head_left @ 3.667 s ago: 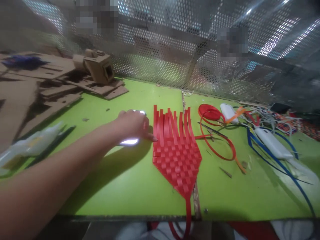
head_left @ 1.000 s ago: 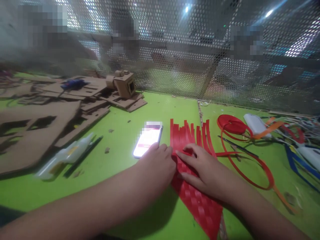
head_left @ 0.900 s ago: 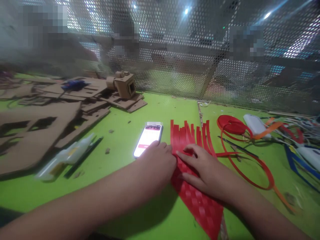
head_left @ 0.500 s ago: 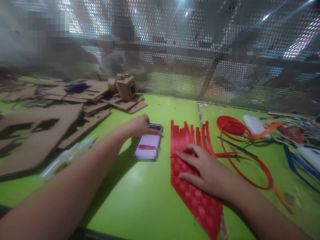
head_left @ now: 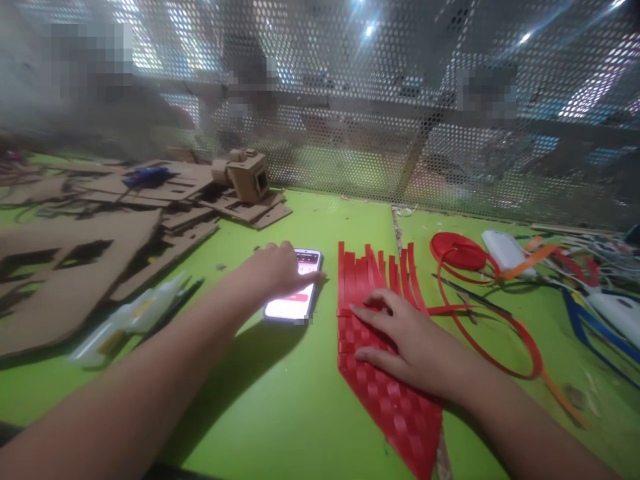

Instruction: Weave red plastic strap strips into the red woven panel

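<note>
A red woven strip mat (head_left: 395, 400) lies on the green table (head_left: 280, 413), its loose strip ends pointing away from me. My right hand (head_left: 400, 333) rests flat on the mat's upper part, fingers stretched out. A lit phone (head_left: 294, 299) lies just left of the mat. My left hand (head_left: 275, 270) reaches over the phone's upper half, fingers extended and touching the screen, holding nothing.
Cardboard cut-outs and a small cardboard box (head_left: 247, 177) cover the table's left and back. A clear glue bottle (head_left: 125, 320) lies left. Red strap coil (head_left: 463, 252), orange strap loop (head_left: 520, 347), white bottles (head_left: 505, 248) and blue straps sit right. Perforated metal screen (head_left: 350, 120) closes the back.
My left hand left the mat's edge and went to the phone, now lying over its screen. My right hand has stayed flat on the mat.
</note>
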Motion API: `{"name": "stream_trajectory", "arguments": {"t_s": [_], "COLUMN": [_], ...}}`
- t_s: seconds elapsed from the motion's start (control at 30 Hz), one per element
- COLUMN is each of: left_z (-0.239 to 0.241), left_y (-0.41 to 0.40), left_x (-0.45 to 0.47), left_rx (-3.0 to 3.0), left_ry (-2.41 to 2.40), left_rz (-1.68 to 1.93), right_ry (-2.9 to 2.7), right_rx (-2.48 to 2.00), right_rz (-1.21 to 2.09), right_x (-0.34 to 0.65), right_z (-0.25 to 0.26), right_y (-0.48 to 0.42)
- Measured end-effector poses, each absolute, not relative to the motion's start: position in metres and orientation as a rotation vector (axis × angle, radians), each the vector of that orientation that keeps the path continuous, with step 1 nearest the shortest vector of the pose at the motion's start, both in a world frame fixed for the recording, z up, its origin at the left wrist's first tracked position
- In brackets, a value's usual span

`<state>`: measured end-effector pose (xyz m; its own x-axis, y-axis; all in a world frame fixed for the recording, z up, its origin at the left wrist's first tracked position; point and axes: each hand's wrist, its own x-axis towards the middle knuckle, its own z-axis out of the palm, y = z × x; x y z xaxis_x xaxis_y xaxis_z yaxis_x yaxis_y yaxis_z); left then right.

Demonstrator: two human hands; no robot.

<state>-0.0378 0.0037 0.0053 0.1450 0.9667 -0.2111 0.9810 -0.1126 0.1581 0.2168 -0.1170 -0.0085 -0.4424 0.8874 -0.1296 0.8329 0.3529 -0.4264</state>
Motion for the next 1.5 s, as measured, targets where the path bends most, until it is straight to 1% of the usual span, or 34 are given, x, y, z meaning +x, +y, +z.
{"name": "stream_trajectory", "arguments": {"t_s": [0.2, 0.6, 0.73, 0.83, 0.87, 0.93, 1.0, 1.07, 1.5], "left_z": [0.002, -0.006, -0.005, 0.004, 0.008, 0.016, 0.022, 0.023, 0.027], "left_y": [0.001, 0.002, -0.002, -0.011, -0.015, -0.025, -0.033, -0.039, -0.051], "left_x": [-0.030, -0.025, -0.023, -0.018, -0.015, -0.009, -0.004, -0.002, -0.004], "left_rx": [2.201, 2.284, 2.316, 2.486, 2.575, 2.600, 2.486, 2.404, 2.430], "left_ry": [1.876, 1.858, 1.935, 1.962, 1.900, 1.551, 1.162, 0.972, 0.987], "left_rz": [-0.173, -0.214, -0.237, -0.125, -0.023, 0.149, 0.096, 0.011, -0.113], "right_ry": [-2.476, -2.486, -2.492, -2.492, -2.488, -2.476, -2.464, -2.455, -2.457], "right_rx": [-1.575, -1.548, -1.550, -1.530, -1.526, -1.526, -1.521, -1.504, -1.522], "right_rz": [0.678, 0.710, 0.712, 0.710, 0.714, 0.731, 0.749, 0.762, 0.681], "right_x": [0.217, 0.219, 0.219, 0.220, 0.221, 0.224, 0.229, 0.233, 0.238], "right_z": [-0.008, -0.006, -0.006, -0.006, -0.006, -0.006, -0.006, -0.005, 0.001], "right_y": [-0.116, -0.117, -0.116, -0.116, -0.116, -0.116, -0.115, -0.114, -0.113]}}
